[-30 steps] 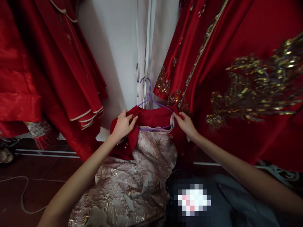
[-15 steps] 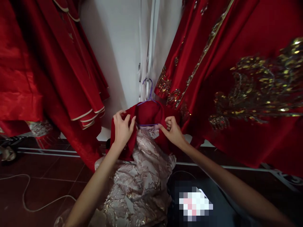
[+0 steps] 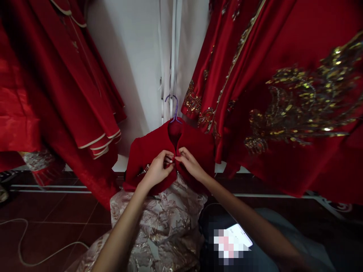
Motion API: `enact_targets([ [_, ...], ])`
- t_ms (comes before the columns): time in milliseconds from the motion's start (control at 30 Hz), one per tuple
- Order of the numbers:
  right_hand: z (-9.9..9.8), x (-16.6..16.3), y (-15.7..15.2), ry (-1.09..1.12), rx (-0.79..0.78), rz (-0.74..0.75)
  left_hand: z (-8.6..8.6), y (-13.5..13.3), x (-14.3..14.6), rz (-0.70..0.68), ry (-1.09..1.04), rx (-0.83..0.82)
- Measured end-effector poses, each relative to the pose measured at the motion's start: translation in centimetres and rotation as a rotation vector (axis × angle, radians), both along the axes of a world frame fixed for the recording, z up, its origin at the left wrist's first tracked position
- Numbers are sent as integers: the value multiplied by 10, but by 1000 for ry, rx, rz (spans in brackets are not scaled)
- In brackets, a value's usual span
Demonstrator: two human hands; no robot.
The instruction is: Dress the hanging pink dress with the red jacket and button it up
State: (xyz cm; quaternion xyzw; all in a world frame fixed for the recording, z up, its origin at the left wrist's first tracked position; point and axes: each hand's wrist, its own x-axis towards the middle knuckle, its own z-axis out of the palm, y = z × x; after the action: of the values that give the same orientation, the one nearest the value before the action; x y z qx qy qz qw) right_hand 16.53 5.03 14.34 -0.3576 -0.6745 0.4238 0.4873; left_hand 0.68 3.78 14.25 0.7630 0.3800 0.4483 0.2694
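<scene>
A short red jacket [image 3: 147, 151] hangs on a purple wire hanger [image 3: 173, 107] over a pale pink and gold brocade dress [image 3: 164, 223]. My left hand [image 3: 159, 170] pinches the left front edge of the jacket at its middle. My right hand [image 3: 190, 163] pinches the right front edge, and the two hands meet at the centre opening. Only the hanger's hook shows above the collar.
Red gowns hang on the left [image 3: 56, 94], and a red gown with gold embroidery [image 3: 283, 94] hangs on the right. A white wall [image 3: 136, 56] stands behind. A white cable [image 3: 25, 241] lies on the dark red floor. A phone [image 3: 235, 236] rests low at right.
The jacket's two front halves were apart with the hanger bar showing; my hands have drawn them together at the centre, and the jacket now covers the hanger's shoulders.
</scene>
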Motion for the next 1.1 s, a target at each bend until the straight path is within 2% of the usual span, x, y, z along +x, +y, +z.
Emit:
enact_targets([
  [67,-3,2,-6,38,-31,35,-12,-1,3,7,-192,-89],
  [133,-9,4,-8,71,-25,64,-23,0,7,75,-353,-173],
  [233,-19,6,-6,86,22,61,-32,1,11,168,-451,-226],
  [333,-22,7,-5,39,96,10,-27,-1,8,162,-323,-159],
  [500,-9,7,-18,-93,292,-207,-3,-13,1,120,-15,5],
  [633,-2,6,-28,-127,380,-288,8,-15,2,58,16,38],
  [867,-2,8,-27,-127,377,-307,5,-4,2,28,50,34],
  [1100,-3,8,-21,-155,406,-344,12,-6,3,49,151,109],
])
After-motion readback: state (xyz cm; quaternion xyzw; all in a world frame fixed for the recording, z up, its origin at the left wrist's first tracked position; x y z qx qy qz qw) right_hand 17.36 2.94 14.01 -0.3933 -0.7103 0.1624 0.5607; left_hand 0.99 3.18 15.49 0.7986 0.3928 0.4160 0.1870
